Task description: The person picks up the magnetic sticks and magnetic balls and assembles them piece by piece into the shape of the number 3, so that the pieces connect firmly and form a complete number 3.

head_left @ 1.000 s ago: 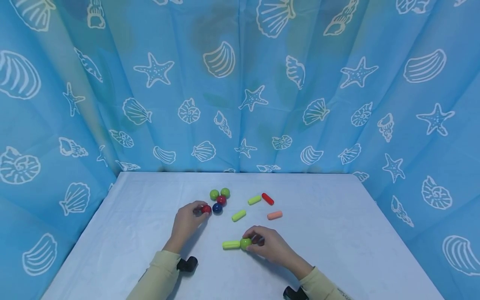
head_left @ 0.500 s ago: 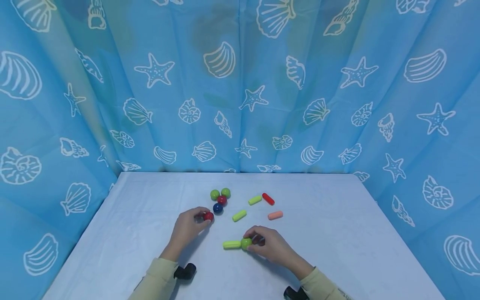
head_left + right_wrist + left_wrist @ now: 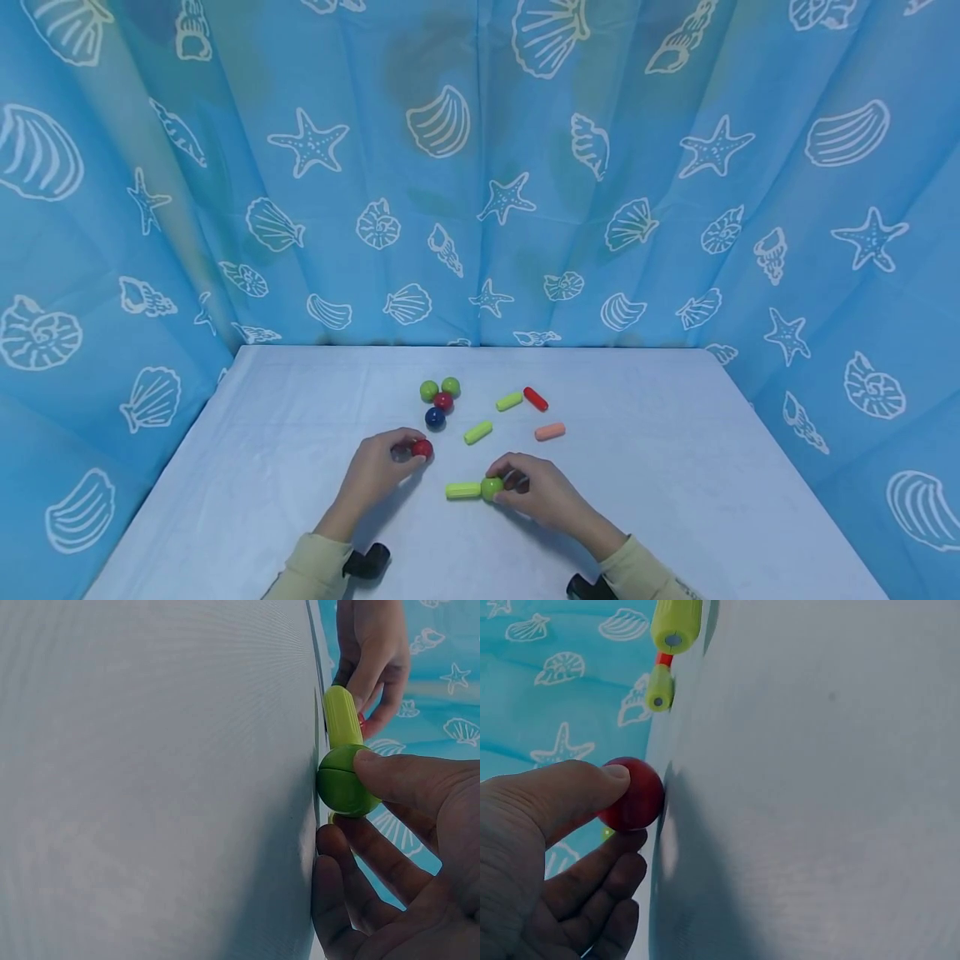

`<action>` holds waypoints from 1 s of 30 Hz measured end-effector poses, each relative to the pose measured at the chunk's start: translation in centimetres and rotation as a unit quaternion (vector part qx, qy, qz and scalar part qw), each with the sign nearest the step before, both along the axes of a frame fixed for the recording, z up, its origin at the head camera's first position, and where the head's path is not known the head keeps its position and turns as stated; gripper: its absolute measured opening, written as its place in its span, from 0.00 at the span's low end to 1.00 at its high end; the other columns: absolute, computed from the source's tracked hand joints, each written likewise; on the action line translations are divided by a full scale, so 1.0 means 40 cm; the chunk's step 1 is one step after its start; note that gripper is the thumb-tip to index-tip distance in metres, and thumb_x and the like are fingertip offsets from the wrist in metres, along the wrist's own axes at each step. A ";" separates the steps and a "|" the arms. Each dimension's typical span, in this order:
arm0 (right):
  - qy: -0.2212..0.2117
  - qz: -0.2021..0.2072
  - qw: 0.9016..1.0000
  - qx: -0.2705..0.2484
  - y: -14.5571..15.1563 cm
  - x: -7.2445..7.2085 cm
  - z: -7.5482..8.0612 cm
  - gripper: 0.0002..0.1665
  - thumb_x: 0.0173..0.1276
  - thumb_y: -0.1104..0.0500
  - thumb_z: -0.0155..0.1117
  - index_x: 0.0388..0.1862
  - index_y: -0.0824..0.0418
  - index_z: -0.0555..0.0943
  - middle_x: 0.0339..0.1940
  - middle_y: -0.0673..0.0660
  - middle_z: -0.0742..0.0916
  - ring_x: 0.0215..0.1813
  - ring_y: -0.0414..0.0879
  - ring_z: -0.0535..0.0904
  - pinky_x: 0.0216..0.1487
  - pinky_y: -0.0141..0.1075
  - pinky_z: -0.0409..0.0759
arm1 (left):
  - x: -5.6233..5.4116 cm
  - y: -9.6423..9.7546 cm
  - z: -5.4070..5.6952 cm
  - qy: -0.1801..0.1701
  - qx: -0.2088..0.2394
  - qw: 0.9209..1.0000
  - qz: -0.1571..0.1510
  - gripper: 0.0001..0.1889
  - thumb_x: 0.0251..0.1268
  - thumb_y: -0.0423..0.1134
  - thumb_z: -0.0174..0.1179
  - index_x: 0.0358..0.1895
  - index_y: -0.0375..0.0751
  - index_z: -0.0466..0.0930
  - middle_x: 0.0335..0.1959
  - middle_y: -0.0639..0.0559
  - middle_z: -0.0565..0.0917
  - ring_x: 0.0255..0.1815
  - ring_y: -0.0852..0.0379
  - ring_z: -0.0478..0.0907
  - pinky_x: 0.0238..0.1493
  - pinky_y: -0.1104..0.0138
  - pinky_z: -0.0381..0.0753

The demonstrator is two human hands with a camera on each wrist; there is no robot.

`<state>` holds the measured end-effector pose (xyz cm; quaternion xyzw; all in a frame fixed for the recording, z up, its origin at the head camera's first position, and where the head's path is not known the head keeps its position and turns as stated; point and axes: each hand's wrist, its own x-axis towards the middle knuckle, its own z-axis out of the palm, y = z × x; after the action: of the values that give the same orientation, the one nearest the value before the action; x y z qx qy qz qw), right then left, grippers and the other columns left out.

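Note:
My left hand (image 3: 378, 467) pinches a glossy red ball (image 3: 634, 795) between thumb and fingertips, close over the white table. My right hand (image 3: 546, 492) pinches a green ball (image 3: 343, 784) between thumb and fingers. A yellow-green ribbed stick (image 3: 462, 491) lies end-on against that green ball, on its left side. In the right wrist view, a thin seam runs across the green ball. Up the table from the left hand sits a dark blue ball (image 3: 435, 418), with another red ball (image 3: 444, 402) just behind it.
Two green balls (image 3: 429, 391) stand at the back of the ball group. To its right lie two yellow-green sticks (image 3: 477, 432), a red stick (image 3: 536, 398) and a salmon stick (image 3: 550, 432). A blue shell-print curtain (image 3: 480, 208) hangs behind the white table (image 3: 675, 467).
My left hand has drawn the red ball away from the blue ball, toward the near side and slightly right. The right hand, green ball and adjoining stick have stayed in place.

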<state>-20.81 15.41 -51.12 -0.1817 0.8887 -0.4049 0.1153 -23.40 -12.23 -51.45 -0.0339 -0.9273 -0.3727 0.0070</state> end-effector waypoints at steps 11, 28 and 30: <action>-0.002 0.004 1.000 -0.005 -0.001 0.001 0.005 0.16 0.63 0.59 0.76 0.49 0.47 0.83 0.45 0.42 0.86 0.46 0.39 0.83 0.48 0.36 0.81 | 0.022 -0.011 0.004 -0.011 0.008 0.999 -0.043 0.16 0.58 0.38 0.75 0.50 0.53 0.87 0.42 0.60 0.86 0.45 0.58 0.81 0.52 0.55 0.81; -0.005 -0.002 1.000 0.000 -0.003 0.000 0.006 0.16 0.64 0.59 0.75 0.49 0.48 0.83 0.46 0.43 0.86 0.45 0.39 0.82 0.48 0.37 0.81 | 0.051 -0.006 0.015 -0.030 0.005 0.993 -0.112 0.15 0.58 0.39 0.74 0.49 0.53 0.86 0.39 0.62 0.85 0.43 0.61 0.80 0.50 0.56 0.81; -0.004 -0.003 1.000 -0.003 -0.003 0.000 0.007 0.16 0.64 0.59 0.75 0.49 0.48 0.83 0.46 0.43 0.86 0.45 0.39 0.82 0.48 0.37 0.81 | 0.054 -0.006 0.016 -0.035 0.006 0.993 -0.113 0.15 0.59 0.39 0.74 0.49 0.53 0.86 0.40 0.62 0.85 0.44 0.60 0.80 0.51 0.55 0.81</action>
<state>-20.80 15.30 -50.85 -0.1775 0.8874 -0.4089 0.1173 -21.26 -12.46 -50.81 -0.1255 -0.9147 -0.3781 -0.0679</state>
